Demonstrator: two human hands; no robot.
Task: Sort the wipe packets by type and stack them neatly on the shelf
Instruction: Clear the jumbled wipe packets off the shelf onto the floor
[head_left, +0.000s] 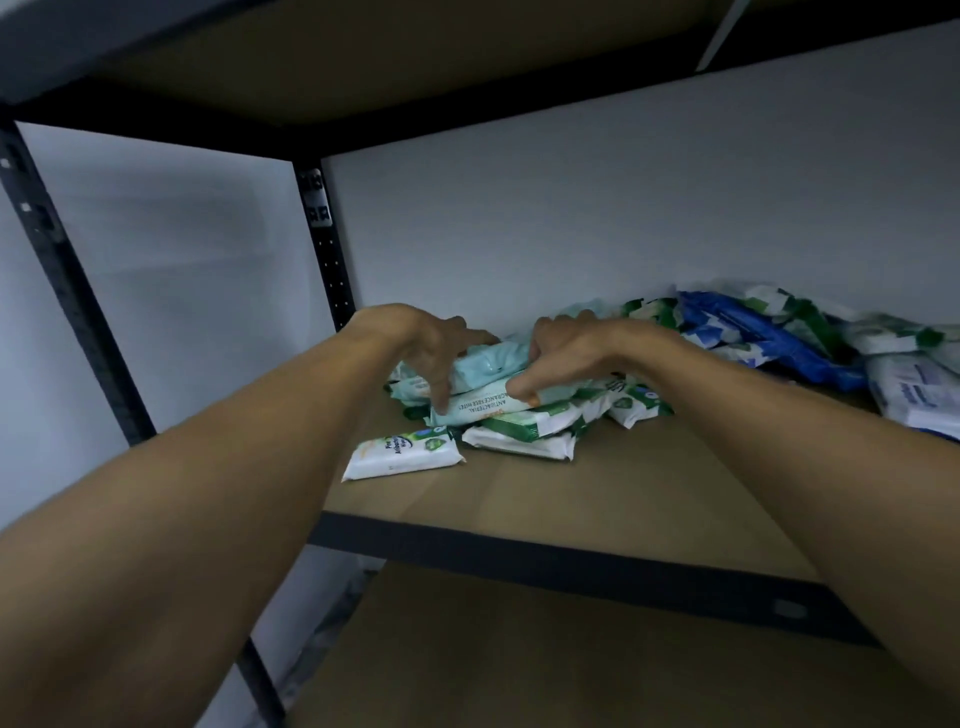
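A small stack of pale teal wipe packets (483, 371) lies on the brown shelf board (623, 483), on top of white-and-green packets (524, 428). My left hand (426, 345) grips the left end of the teal stack, thumb down its front. My right hand (566, 353) grips the right end, thumb on the lower teal packet. One white-and-green packet (402, 457) lies apart at the front left. A loose heap with a blue packet (758, 340) and white-and-green ones (644, 402) spreads to the right along the wall.
White packets with lilac print (919, 392) lie at the far right. Black metal uprights (324, 244) stand at the left, a dark shelf (363, 62) hangs close overhead, and a lower board (571, 665) shows below the front rail (571, 566).
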